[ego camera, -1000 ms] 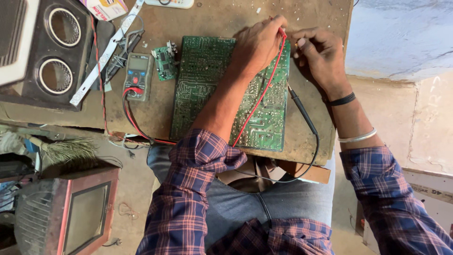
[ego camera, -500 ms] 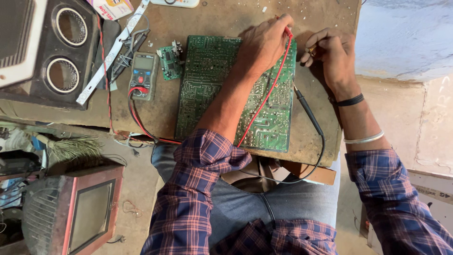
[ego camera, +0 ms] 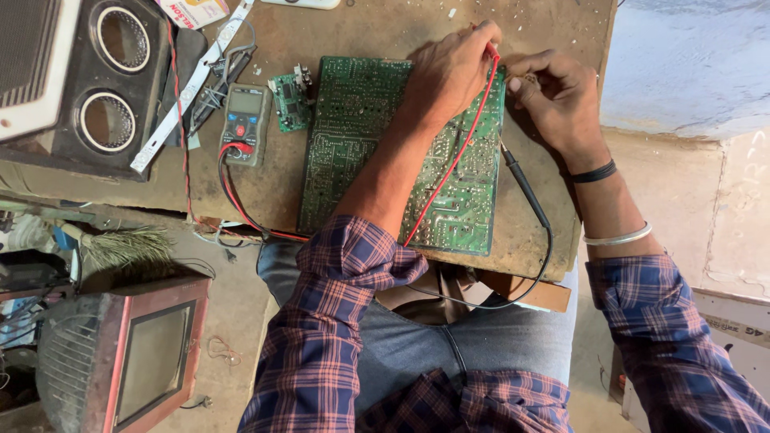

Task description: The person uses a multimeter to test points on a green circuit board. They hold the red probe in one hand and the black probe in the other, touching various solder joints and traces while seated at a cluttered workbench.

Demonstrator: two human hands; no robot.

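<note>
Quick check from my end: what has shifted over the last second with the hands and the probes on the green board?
Little moved. The right hand drew its fingers into a closer pinch beside the left hand, which keeps the red probe at the far edge of the circuit board. The black probe still lies on the board's right side, and the multimeter is unmoved.

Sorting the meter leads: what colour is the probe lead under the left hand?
Red: the probe lead runs from the left hand across the green circuit board, clearest in the head view.
</note>
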